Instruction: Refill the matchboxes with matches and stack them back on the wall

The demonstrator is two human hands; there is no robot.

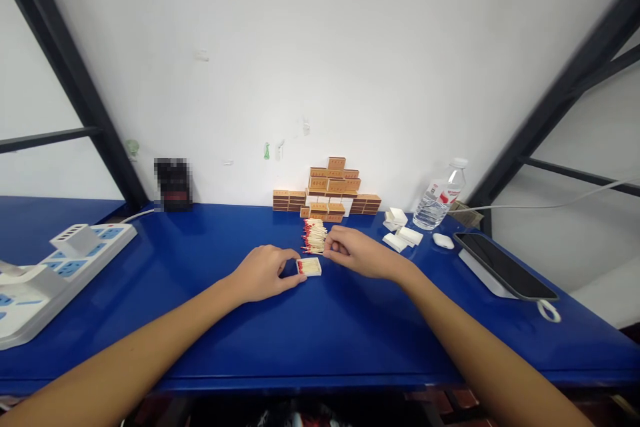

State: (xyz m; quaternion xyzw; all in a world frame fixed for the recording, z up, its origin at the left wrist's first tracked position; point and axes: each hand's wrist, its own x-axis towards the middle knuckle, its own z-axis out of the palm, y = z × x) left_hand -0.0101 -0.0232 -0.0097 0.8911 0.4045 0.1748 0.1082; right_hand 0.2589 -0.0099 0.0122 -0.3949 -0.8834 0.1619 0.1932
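A small white matchbox tray (309, 267) lies on the blue table, with red-tipped matches lined up inside it. My left hand (267, 271) grips the tray's left end between thumb and index finger. Just behind it spreads a loose pile of matches (315, 236), red heads to the left. My right hand (353, 251) is at the pile's right edge, its fingertips pinched together; whatever they hold is too small to make out. Brown matchboxes (327, 184) are stacked in steps against the wall beyond the pile.
Several white empty-looking trays (401, 237) lie to the right, near a water bottle (440, 195) and a white earphone case (443, 241). Further right rests a phone (503, 265) on a white block. A power strip (70, 267) occupies the left side.
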